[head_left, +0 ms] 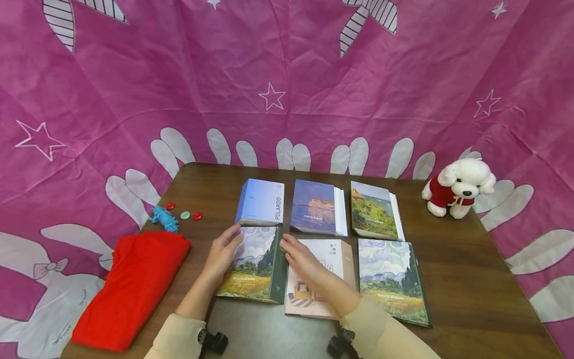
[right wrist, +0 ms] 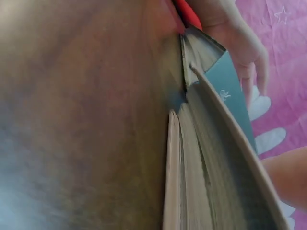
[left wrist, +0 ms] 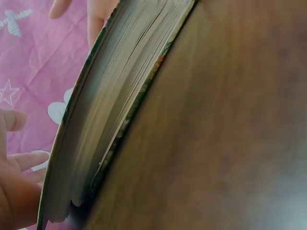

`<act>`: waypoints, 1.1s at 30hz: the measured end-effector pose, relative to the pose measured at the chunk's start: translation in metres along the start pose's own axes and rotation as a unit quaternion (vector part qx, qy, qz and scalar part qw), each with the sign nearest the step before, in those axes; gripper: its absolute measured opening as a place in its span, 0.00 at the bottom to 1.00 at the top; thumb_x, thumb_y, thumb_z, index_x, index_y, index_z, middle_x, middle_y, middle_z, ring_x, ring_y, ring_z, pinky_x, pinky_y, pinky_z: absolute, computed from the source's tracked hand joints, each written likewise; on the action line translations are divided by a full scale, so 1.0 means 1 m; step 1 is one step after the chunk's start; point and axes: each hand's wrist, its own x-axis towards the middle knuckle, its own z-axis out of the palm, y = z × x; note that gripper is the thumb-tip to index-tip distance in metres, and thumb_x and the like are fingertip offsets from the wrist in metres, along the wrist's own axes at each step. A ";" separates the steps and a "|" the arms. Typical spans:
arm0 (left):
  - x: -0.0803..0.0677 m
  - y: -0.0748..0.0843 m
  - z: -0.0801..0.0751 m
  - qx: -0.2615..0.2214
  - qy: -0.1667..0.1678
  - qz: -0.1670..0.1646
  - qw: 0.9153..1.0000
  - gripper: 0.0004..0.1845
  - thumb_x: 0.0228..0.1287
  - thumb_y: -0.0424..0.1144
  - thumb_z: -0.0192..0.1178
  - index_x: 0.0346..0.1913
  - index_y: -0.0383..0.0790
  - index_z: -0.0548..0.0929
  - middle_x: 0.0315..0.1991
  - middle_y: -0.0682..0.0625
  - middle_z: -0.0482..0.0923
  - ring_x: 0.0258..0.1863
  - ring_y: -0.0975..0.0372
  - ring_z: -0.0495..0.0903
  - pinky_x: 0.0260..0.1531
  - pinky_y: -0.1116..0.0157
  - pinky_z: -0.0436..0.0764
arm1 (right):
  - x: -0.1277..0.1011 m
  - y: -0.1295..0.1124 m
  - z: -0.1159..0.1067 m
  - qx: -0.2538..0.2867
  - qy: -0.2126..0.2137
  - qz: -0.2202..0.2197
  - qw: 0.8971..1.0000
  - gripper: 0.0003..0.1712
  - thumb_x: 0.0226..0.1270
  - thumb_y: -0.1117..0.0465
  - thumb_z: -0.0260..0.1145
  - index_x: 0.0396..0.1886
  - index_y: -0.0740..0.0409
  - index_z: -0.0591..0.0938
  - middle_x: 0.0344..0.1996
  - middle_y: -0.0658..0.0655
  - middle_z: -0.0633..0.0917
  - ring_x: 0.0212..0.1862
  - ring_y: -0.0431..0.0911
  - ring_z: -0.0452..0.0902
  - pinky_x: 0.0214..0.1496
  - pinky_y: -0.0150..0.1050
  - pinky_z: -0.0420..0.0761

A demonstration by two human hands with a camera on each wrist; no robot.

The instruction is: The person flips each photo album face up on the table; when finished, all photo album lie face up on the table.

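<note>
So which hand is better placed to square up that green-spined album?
Probably the left hand: it rests on the green-spined album at its far left corner. The right hand only touches its spine edge, lying mostly over the cream album.

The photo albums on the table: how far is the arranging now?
Five albums lie flat in two rows, such as the Polaroid album. The green landscape album is in hand: left hand and right hand touch it, and it appears tilted, so it seems not settled yet.

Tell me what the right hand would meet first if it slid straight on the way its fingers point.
Probably the blue Polaroid album in the back row: the right hand points up-left past the green album's top corner. Depth is uncertain.
</note>
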 end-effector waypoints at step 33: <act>-0.009 -0.003 0.036 -0.089 -0.099 0.051 0.990 0.32 0.78 0.41 0.49 0.77 0.29 0.59 0.80 0.37 0.51 0.78 0.46 0.48 0.76 0.47 0.47 | -0.015 -0.011 0.019 -0.089 0.176 -0.152 0.969 0.33 0.74 0.65 0.64 0.74 0.68 0.67 0.80 0.68 0.47 0.78 0.63 0.51 0.72 0.54 0.66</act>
